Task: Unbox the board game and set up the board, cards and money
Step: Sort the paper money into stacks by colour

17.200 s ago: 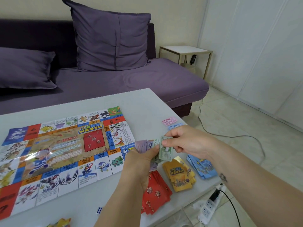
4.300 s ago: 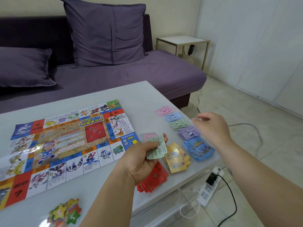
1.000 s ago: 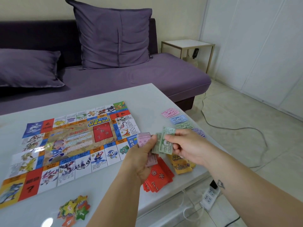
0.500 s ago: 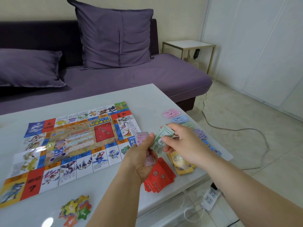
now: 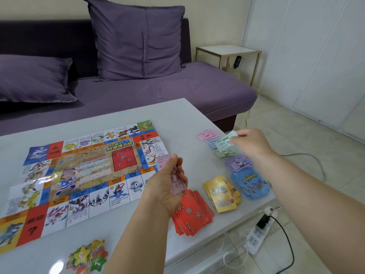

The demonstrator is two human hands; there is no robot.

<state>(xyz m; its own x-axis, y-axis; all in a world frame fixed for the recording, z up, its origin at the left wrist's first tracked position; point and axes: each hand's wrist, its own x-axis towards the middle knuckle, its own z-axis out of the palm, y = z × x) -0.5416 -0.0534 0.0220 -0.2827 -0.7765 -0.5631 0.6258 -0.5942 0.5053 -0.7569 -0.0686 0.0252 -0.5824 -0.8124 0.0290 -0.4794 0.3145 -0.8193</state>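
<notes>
We find the fingers (image 5: 240,135) of the right hand (image 5: 251,144) pinching green notes (image 5: 225,142), held just above the green pile (image 5: 225,154) near the right edge of the worktop (image 5: 187,115). The left hand (image 5: 167,187) is palm up at the near right corner of the board (image 5: 83,171), its fingers (image 5: 174,161) curled loosely round pink notes (image 5: 177,184).

Outward, we record the money row, far to near:
- pink pile (image 5: 208,134)
- blue pile (image 5: 212,144)
- green pile
- purple pile (image 5: 238,164)

Nearer lie three fanned stacks: blue cards (image 5: 250,182), yellow cards (image 5: 222,192) and red cards (image 5: 191,212). The board lies flat at left. Star tokens (image 5: 88,258) sit at the near edge.
</notes>
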